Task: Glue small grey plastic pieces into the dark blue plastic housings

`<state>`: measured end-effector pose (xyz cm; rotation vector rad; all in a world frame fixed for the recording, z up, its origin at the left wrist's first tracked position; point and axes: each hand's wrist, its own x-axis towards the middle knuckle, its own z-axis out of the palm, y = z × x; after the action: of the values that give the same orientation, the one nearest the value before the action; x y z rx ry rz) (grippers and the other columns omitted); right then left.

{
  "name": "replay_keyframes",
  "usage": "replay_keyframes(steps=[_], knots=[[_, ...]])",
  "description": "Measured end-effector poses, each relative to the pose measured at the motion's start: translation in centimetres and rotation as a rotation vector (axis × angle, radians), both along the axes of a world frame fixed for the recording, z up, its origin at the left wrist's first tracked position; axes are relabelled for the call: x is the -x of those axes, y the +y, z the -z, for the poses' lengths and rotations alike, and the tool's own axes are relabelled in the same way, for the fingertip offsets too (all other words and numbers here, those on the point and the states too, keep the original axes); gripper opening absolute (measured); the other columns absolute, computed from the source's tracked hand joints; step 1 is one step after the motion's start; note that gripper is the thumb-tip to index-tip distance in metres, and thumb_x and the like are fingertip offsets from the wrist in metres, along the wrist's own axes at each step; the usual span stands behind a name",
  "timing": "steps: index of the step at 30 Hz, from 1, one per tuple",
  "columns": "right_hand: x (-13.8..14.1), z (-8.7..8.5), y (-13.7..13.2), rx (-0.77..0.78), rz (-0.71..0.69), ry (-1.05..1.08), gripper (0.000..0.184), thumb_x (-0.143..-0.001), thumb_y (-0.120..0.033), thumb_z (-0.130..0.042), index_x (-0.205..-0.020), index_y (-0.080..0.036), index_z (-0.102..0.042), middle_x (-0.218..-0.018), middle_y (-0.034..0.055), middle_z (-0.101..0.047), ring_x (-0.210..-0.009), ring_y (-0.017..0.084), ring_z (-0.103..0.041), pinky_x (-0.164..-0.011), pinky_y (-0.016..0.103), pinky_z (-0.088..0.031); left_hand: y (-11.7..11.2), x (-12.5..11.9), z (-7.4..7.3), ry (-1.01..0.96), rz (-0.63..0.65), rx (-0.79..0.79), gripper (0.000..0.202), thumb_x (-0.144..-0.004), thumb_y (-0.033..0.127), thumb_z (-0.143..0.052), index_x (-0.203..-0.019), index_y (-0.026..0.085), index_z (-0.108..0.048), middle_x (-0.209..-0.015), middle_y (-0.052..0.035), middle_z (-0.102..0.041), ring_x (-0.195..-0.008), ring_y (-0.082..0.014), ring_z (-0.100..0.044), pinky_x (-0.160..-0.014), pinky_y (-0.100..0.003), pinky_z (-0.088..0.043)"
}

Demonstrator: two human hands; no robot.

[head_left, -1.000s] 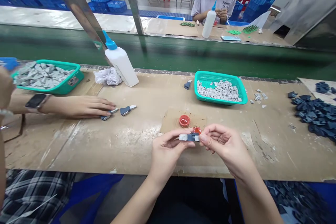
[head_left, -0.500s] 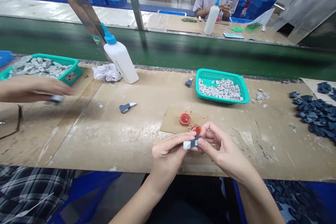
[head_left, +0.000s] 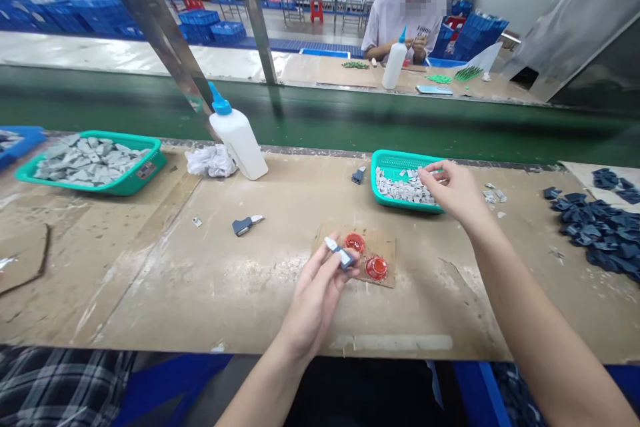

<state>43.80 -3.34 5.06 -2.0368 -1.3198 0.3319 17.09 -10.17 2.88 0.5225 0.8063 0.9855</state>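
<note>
My left hand [head_left: 316, 287] is closed on a small dark-blue and white plastic part [head_left: 340, 254], held just above the table beside two red caps. One red cap [head_left: 355, 242] and the other red cap [head_left: 377, 267] contain a shiny reddish substance and rest on a small cardboard piece [head_left: 387, 240]. My right hand [head_left: 453, 190] hovers over the right side of a green basket [head_left: 407, 203] of small white pieces [head_left: 397, 187]. Its fingers are bent and slightly apart, with nothing visible between them.
Similar blue-white parts, one part [head_left: 247, 223] and another part [head_left: 359, 175], lie on the table. A white bottle [head_left: 241, 143] stands by crumpled paper [head_left: 211, 161]. Left is a green basket of grey pieces [head_left: 93, 161]; right, a dark-blue pile [head_left: 595, 223]. A person [head_left: 400, 27] works opposite.
My right hand has let go of the part and moved up and right to the green basket. My left hand keeps the part, now tilted. Another person's hand at left has gone from view.
</note>
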Motion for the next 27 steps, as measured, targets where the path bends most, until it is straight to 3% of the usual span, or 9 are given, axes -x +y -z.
replay_keyframes(steps=[2, 5, 8, 12, 17, 19, 22, 25, 27], knots=[[-2.5, 1.1, 2.7, 0.096, -0.007, -0.215, 0.024, -0.087, -0.037, -0.053, -0.094, -0.017, -0.065, -0.086, 0.0088, -0.071, -0.068, 0.02, -0.064, -0.06, 0.029, -0.045, 0.7, 1.2, 0.3, 0.11, -0.067, -0.009, 0.058, -0.082, 0.028, -0.066, -0.134, 0.013, -0.046, -0.095, -0.0094, -0.068, -0.088, -0.0171, -0.064, -0.08, -0.028, -0.051], [-4.0, 2.3, 5.7, 0.137, -0.049, -0.334, 0.023, -0.087, -0.026, -0.052, -0.101, -0.017, -0.068, -0.092, 0.0087, -0.073, -0.079, 0.021, -0.066, -0.07, 0.03, -0.046, 2.3, 4.1, 1.6, 0.326, -0.144, -0.094, 0.065, -0.08, 0.036, -0.066, -0.136, 0.015, -0.041, -0.093, -0.0066, -0.067, -0.086, -0.0174, -0.062, -0.081, -0.03, -0.05], [-3.6, 3.1, 7.9, 0.179, -0.119, -0.376, 0.024, -0.083, -0.02, -0.059, -0.104, -0.02, -0.071, -0.098, 0.0075, -0.074, -0.09, 0.022, -0.066, -0.078, 0.029, -0.046, 4.5, 8.3, 2.9, 0.67, -0.203, -0.308, 0.06, -0.083, 0.043, -0.059, -0.136, 0.02, -0.042, -0.094, -0.0042, -0.063, -0.082, -0.0167, -0.06, -0.08, -0.03, -0.049], [-2.3, 4.3, 9.5, 0.301, -0.124, -0.425, 0.018, -0.077, -0.02, -0.07, -0.094, -0.018, -0.075, -0.094, 0.0134, -0.074, -0.092, 0.029, -0.067, -0.074, 0.033, -0.047, 8.1, 14.5, 3.0, 1.267, -0.222, -0.532, 0.062, -0.089, 0.039, -0.041, -0.144, 0.013, -0.028, -0.1, -0.0104, -0.061, -0.082, -0.0235, -0.06, -0.082, -0.039, -0.049], [-1.7, 5.2, 9.6, 0.395, -0.081, -0.467, 0.021, -0.081, -0.028, -0.069, -0.089, -0.01, -0.073, -0.091, 0.0213, -0.072, -0.089, 0.032, -0.068, -0.071, 0.035, -0.048, 12.5, 18.9, 2.6, 2.022, 0.1, -0.646, 0.064, -0.085, 0.019, -0.032, -0.142, -0.008, -0.022, -0.113, -0.0274, -0.061, -0.106, -0.0385, -0.058, -0.09, -0.05, -0.044], [-1.8, 5.2, 9.6, 0.424, -0.1, -0.486, 0.027, -0.082, -0.033, -0.069, -0.088, -0.007, -0.072, -0.089, 0.0213, -0.072, -0.088, 0.031, -0.068, -0.073, 0.035, -0.049, 13.7, 19.0, 2.3, 2.167, 0.249, -0.696, 0.062, -0.084, 0.013, -0.029, -0.141, -0.01, -0.025, -0.117, -0.0309, -0.059, -0.107, -0.0393, -0.058, -0.089, -0.049, -0.044], [-1.8, 5.3, 9.6, 0.476, -0.141, -0.518, 0.031, -0.087, -0.036, -0.064, -0.099, -0.008, -0.067, -0.098, 0.0147, -0.069, -0.09, 0.024, -0.066, -0.079, 0.037, -0.052, 14.9, 16.9, 0.7, 2.25, 0.417, -0.746, 0.058, -0.086, 0.013, -0.028, -0.141, -0.001, -0.034, -0.119, -0.0273, -0.06, -0.102, -0.0387, -0.061, -0.085, -0.047, -0.045], [-1.8, 5.2, 9.6, 0.504, -0.23, -0.546, 0.03, -0.092, -0.034, -0.058, -0.114, -0.014, -0.06, -0.112, 0.0086, -0.063, -0.095, 0.02, -0.064, -0.081, 0.04, -0.053, 15.9, 12.1, -1.5, 2.151, 0.38, -0.894, 0.053, -0.089, 0.021, -0.031, -0.137, 0.004, -0.043, -0.114, -0.0251, -0.063, -0.101, -0.0399, -0.061, -0.084, -0.05, -0.045], [-1.7, 5.1, 9.7, 0.505, -0.302, -0.572, 0.032, -0.091, -0.032, -0.059, -0.118, -0.014, -0.058, -0.116, 0.0097, -0.061, -0.097, 0.021, -0.063, -0.081, 0.039, -0.054, 16.9, 7.8, -2.3, 1.922, 0.303, -1.032, 0.051, -0.09, 0.025, -0.034, -0.137, 0.006, -0.044, -0.116, -0.0242, -0.062, -0.107, -0.0397, -0.058, -0.088, -0.052, -0.044]])
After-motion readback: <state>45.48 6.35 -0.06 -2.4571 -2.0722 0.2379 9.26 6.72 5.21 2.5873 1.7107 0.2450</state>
